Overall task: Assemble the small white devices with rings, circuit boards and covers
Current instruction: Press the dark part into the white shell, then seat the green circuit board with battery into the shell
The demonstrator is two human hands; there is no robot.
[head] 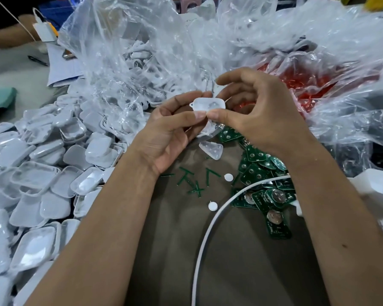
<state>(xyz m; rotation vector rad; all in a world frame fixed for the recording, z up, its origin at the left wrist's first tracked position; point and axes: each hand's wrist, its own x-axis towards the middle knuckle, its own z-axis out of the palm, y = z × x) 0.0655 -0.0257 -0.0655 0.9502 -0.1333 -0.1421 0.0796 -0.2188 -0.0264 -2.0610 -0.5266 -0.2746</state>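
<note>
A small translucent white device shell (209, 104) is held above the table between both hands. My left hand (175, 127) pinches its left and lower edge with thumb and fingers. My right hand (254, 111) pinches its lower right corner with the thumb, fingers curled behind it. A second clear cover (211, 149) lies on the brown table just below. Green circuit boards (265, 180) with coin cells are heaped under my right forearm. A large pile of white covers (42, 173) fills the left side.
Clear plastic bags (142, 51) of white parts rise behind the hands, and a bag of red parts (301, 85) sits at the right. Two white round discs (228, 177) and green strips (190, 180) lie on the table. A white cable (210, 228) curves across the front.
</note>
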